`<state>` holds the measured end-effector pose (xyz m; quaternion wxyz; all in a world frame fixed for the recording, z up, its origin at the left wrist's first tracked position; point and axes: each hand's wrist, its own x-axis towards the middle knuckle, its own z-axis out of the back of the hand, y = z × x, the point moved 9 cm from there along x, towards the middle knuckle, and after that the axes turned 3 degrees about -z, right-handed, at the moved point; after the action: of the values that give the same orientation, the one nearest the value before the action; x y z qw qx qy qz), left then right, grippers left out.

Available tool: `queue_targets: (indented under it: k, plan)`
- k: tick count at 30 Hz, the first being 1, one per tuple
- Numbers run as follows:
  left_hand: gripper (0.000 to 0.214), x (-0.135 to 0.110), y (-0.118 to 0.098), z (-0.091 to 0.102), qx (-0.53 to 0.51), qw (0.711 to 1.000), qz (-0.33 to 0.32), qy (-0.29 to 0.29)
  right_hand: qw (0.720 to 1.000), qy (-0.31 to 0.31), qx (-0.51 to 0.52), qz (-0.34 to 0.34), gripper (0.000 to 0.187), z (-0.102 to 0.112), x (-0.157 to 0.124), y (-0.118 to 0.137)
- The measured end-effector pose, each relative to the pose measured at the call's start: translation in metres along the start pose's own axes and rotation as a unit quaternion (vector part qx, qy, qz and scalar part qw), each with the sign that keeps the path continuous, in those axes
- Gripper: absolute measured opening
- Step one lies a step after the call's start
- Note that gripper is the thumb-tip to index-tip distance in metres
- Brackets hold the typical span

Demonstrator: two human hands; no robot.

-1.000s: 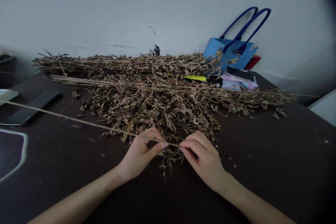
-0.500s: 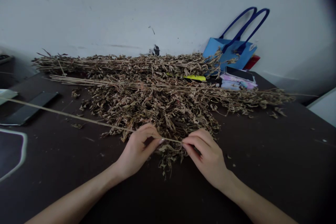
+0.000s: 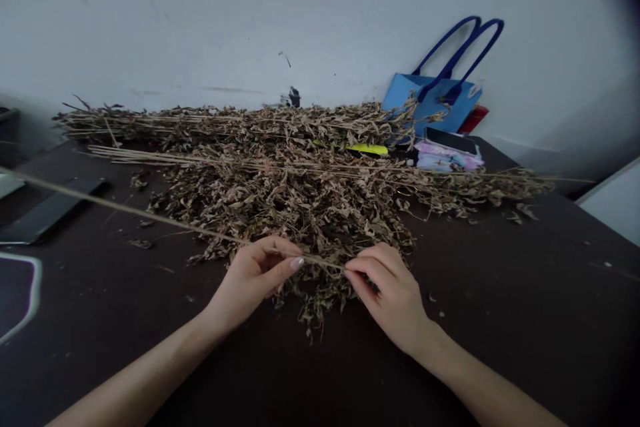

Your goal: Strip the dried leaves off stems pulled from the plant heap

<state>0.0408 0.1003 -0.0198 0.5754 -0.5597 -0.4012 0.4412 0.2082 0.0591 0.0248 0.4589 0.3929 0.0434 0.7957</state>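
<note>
A long, thin, pale dried stem runs from the left edge of the head view down to both hands. My left hand is closed on it, thumb and fingers pinching it near the middle. At its near end, my right hand pinches the stem between thumb and fingertips. A short stretch of bare stem shows between the hands. Beneath and behind them spreads a heap of dry, curled brown leaves, with some greener leaves at its front edge.
Leafy dried stalks lie along the wall, with bare stems in front. A blue bag leans at back right, beside a phone on a patterned cloth. A dark flat slab lies left on the dark table.
My left hand has slid slightly left along the stem, widening the gap between the hands. My right hand has hardly moved. The whole view has shifted a little.
</note>
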Motion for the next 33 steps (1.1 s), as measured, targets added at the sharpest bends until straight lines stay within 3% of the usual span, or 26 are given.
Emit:
queue_targets:
  k: [4, 11, 20, 33]
  plan:
    - [0.021, -0.001, 0.006, 0.001, 0.01, 0.999, 0.029, -0.009, 1.0, 0.003, -0.01, 0.009, 0.008, -0.001, -0.001, 0.003]
    - [0.027, 0.001, 0.006, 0.006, 0.047, 0.999, 0.014, -0.014, 0.998, 0.058, 0.004, -0.009, 0.008, -0.008, 0.003, 0.001]
    - [0.025, 0.004, 0.001, 0.013, 0.018, 0.999, -0.005, -0.039, 0.986, 0.077, 0.108, -0.104, 0.015, 0.008, 0.01, -0.023]
    - [0.026, 0.005, -0.002, 0.018, 0.018, 0.998, -0.003, -0.053, 0.961, 0.181, 0.136, -0.157, 0.012, -0.009, 0.006, -0.028]
